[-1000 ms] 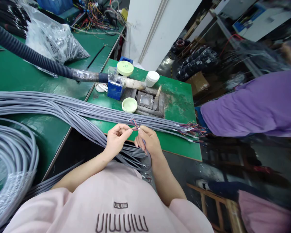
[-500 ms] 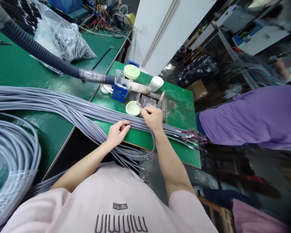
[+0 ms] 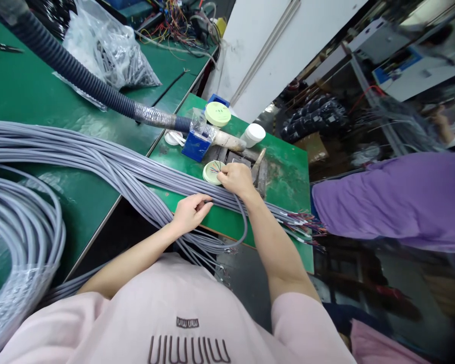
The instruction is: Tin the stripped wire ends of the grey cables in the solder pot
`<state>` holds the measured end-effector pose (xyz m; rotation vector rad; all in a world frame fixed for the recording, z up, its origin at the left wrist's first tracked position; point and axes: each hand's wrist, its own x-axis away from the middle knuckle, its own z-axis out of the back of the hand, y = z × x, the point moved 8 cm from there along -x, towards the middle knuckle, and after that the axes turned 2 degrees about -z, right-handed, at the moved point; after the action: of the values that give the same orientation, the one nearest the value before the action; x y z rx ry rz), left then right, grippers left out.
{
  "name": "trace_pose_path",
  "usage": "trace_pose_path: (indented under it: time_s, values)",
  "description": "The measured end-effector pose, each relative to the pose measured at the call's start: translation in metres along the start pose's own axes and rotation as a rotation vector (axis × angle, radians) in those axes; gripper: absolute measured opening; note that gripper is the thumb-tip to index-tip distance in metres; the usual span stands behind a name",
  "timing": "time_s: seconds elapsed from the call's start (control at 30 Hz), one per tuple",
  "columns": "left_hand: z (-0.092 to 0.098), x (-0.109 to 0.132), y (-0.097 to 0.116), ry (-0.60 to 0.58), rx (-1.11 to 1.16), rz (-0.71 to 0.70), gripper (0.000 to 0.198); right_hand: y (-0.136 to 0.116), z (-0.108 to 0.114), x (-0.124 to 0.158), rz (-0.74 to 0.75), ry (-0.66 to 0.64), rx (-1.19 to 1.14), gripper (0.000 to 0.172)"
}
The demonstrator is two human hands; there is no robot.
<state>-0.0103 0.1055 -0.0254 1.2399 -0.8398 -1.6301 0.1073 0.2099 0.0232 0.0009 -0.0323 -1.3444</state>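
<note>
Large green worktable (image 3: 18, 91): spreads out on your left, its surface glossy, with a pale strip along the near edge.
Small green table (image 3: 286, 174): stands in front of you, end-on to the large one, its top stained dark toward the middle.
White panel (image 3: 307, 40): rises upright beyond the small table, with narrow strips running along it.
Floor (image 3: 252, 288): dark grey where you see it past the small table's near edge.
Far right: dim and cluttered, with a slanting metal beam (image 3: 364, 83) and a pale cabinet (image 3: 377, 43) behind it.
Light: throws a soft sheen on your left tabletop.
</note>
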Motion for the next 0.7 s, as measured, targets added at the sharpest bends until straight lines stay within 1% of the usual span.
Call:
trace_pose_path:
  time_s: [0.23,0.37,0.43,0.5,0.63,0.7]
  values:
    - [0.0,0.0,-0.001,-0.004,0.02,-0.001,0.017,-0.003,-0.001,-0.003,-0.005,-0.031,0.02,0.028]
    - [0.001,0.0,-0.002,0.002,0.051,0.022,0.015,0.002,0.004,-0.002,0.005,0.013,-0.09,0.023]
    - [0.001,0.0,-0.003,0.003,0.062,0.031,0.015,0.007,0.011,0.003,0.012,0.062,-0.245,0.024]
    - [0.001,0.0,-0.003,0.003,0.055,0.031,0.015,0.016,0.017,0.011,-0.006,0.088,-0.501,0.025]
    - [0.0,0.0,-0.002,-0.002,0.025,0.003,0.017,0.038,0.016,0.028,-0.153,0.037,-1.11,0.02]
    - [0.0,0.001,-0.002,0.0,0.031,-0.001,0.017,0.044,0.016,0.035,-0.2,0.032,-1.305,0.019]
